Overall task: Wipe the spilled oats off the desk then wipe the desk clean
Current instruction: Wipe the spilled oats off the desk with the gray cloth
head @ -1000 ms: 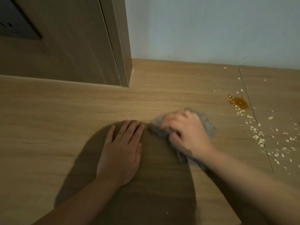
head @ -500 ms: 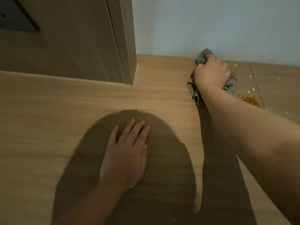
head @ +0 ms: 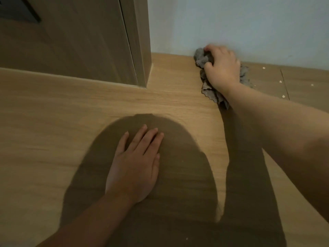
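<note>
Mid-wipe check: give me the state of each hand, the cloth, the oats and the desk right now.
Right hand: gripping the cloth, at the desk's back edge by the wall.
Cloth: crumpled, pressed on the desk under the right hand.
Left hand: flat on the desk, fingers straight, holding nothing.
Oats: a few flakes loose on the desk right of the cloth.
Desk: not yet clean.

The left grip [head: 135, 166] and right grip [head: 222, 68] are bare, as are both forearms.
</note>
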{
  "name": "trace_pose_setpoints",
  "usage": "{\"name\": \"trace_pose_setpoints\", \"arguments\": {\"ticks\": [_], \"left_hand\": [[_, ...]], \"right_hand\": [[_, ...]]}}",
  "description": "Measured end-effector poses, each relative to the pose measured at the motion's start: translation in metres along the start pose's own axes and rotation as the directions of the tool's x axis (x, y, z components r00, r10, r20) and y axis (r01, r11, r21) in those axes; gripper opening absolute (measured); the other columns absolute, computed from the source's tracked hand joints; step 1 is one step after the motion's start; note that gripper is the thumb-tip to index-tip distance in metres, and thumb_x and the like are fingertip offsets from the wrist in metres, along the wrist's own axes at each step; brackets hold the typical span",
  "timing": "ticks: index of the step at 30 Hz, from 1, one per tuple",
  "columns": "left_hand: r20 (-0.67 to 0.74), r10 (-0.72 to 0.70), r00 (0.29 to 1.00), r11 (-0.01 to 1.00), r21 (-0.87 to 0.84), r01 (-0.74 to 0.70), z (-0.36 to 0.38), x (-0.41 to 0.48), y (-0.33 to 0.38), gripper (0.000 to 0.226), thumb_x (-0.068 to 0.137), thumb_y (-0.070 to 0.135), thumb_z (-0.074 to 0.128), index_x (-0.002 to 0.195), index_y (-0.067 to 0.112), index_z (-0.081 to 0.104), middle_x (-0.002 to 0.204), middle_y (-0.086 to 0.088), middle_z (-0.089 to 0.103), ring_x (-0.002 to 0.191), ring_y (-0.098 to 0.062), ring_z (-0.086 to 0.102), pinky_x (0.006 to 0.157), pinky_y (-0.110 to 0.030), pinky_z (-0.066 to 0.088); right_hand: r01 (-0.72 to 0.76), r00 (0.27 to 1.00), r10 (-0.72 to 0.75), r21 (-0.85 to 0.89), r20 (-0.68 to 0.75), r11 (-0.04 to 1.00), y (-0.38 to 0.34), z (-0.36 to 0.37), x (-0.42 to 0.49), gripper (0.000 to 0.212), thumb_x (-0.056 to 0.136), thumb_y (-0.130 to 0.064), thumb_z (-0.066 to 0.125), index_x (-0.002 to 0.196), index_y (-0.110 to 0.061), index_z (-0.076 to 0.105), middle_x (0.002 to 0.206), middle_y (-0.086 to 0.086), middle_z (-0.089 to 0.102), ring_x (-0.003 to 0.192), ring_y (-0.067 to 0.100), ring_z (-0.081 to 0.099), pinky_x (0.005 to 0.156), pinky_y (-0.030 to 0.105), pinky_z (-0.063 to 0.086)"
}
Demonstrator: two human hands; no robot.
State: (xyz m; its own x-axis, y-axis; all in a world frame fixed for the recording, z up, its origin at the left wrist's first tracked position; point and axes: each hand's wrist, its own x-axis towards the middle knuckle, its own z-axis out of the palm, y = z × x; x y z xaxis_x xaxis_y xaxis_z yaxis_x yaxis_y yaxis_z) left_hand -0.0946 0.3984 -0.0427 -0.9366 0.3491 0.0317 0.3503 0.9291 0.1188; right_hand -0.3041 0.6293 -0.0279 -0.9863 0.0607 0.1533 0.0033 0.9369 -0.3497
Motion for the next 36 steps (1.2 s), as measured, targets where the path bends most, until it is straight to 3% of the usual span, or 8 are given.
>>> {"name": "trace_pose_setpoints", "arguments": {"ticks": [3, 9, 13, 16, 22, 29, 33, 36], "left_hand": [[-0.003, -0.01, 1.0, 1.0, 0.003, 0.01, 0.003, 0.0, 0.0, 0.049, 0.094, 0.031, 0.028, 0.136, 0.016, 0.049, 0.141, -0.003, 0.049, 0.134, -0.021, 0.04, 0.106, -0.046, 0.024], [-0.019, -0.016, 1.0, 1.0, -0.019, 0.016, 0.002, 0.0, -0.001, 0.049, 0.093, 0.03, 0.029, 0.132, 0.012, 0.052, 0.137, -0.007, 0.052, 0.13, -0.023, 0.044, 0.105, -0.042, 0.024], [-0.036, -0.084, 0.996, 0.992, -0.1, 0.08, 0.001, 0.001, 0.0, 0.051, 0.091, 0.03, 0.026, 0.126, 0.007, 0.056, 0.135, -0.012, 0.054, 0.127, -0.025, 0.048, 0.108, -0.042, 0.029], [-0.034, -0.108, 0.994, 0.977, -0.187, 0.1, 0.001, 0.002, 0.002, 0.056, 0.092, 0.032, 0.021, 0.13, 0.007, 0.053, 0.14, -0.011, 0.048, 0.133, -0.023, 0.041, 0.112, -0.04, 0.021], [0.093, -0.116, 0.989, 0.991, -0.057, 0.122, -0.008, -0.002, 0.011, 0.053, 0.101, 0.034, 0.023, 0.15, 0.013, 0.019, 0.158, -0.002, 0.014, 0.146, -0.014, 0.007, 0.117, -0.037, 0.003], [0.296, -0.072, 0.952, 0.997, -0.005, 0.077, -0.015, -0.048, 0.032, 0.061, 0.1, 0.046, 0.01, 0.15, 0.016, -0.009, 0.158, -0.001, -0.014, 0.144, -0.017, -0.016, 0.117, -0.041, -0.007], [0.367, -0.032, 0.93, 0.989, -0.12, 0.081, -0.025, -0.07, 0.037, 0.058, 0.101, 0.043, 0.018, 0.151, 0.019, 0.001, 0.159, 0.001, -0.009, 0.145, -0.016, -0.013, 0.117, -0.039, -0.006], [0.34, -0.092, 0.936, 0.91, -0.353, 0.218, -0.043, -0.073, 0.051, 0.048, 0.102, 0.04, 0.026, 0.144, 0.019, 0.034, 0.154, 0.0, 0.027, 0.144, -0.017, 0.016, 0.115, -0.039, 0.017]], "right_hand": [[0.054, 0.996, -0.053, -0.019, 0.073, 0.998, 0.001, 0.0, -0.008, 0.045, 0.09, -0.021, 0.041, 0.134, -0.028, 0.048, 0.138, 0.003, 0.047, 0.125, 0.026, 0.037, 0.101, 0.039, 0.026], [0.313, 0.934, -0.33, 0.13, 0.139, 0.941, -0.026, -0.005, -0.109, 0.046, 0.075, -0.025, 0.039, 0.113, -0.029, 0.064, 0.119, -0.005, 0.063, 0.107, 0.026, 0.049, 0.079, 0.03, 0.026], [0.427, 0.85, -0.48, 0.251, 0.215, 0.869, -0.039, -0.02, -0.198, 0.043, 0.074, -0.026, 0.039, 0.106, -0.026, 0.067, 0.11, -0.006, 0.065, 0.101, 0.022, 0.053, 0.084, 0.037, 0.039], [0.429, 0.818, -0.524, 0.353, 0.239, 0.831, -0.043, -0.028, -0.259, 0.034, 0.077, -0.02, 0.046, 0.102, -0.025, 0.069, 0.104, -0.009, 0.064, 0.098, 0.018, 0.053, 0.084, 0.039, 0.042], [0.39, 0.84, -0.508, 0.44, 0.19, 0.809, -0.047, -0.037, -0.337, 0.035, 0.072, -0.014, 0.047, 0.095, -0.025, 0.07, 0.1, -0.014, 0.064, 0.097, 0.014, 0.051, 0.082, 0.031, 0.036], [0.263, 0.902, -0.383, 0.452, 0.198, 0.852, -0.051, -0.041, -0.368, 0.036, 0.071, -0.017, 0.044, 0.094, -0.03, 0.068, 0.098, -0.018, 0.063, 0.099, 0.004, 0.044, 0.086, 0.02, 0.027], [0.091, 0.882, -0.28, 0.446, 0.378, 0.89, -0.053, -0.064, -0.365, 0.035, 0.073, -0.027, 0.044, 0.101, -0.028, 0.064, 0.097, -0.017, 0.056, 0.098, 0.004, 0.046, 0.089, 0.016, 0.029], [0.004, 0.939, -0.134, 0.38, 0.316, 0.925, -0.05, -0.081, -0.355, 0.026, 0.077, -0.02, 0.055, 0.1, -0.031, 0.049, 0.102, -0.009, 0.054, 0.103, 0.012, 0.049, 0.091, 0.027, 0.039]]}}
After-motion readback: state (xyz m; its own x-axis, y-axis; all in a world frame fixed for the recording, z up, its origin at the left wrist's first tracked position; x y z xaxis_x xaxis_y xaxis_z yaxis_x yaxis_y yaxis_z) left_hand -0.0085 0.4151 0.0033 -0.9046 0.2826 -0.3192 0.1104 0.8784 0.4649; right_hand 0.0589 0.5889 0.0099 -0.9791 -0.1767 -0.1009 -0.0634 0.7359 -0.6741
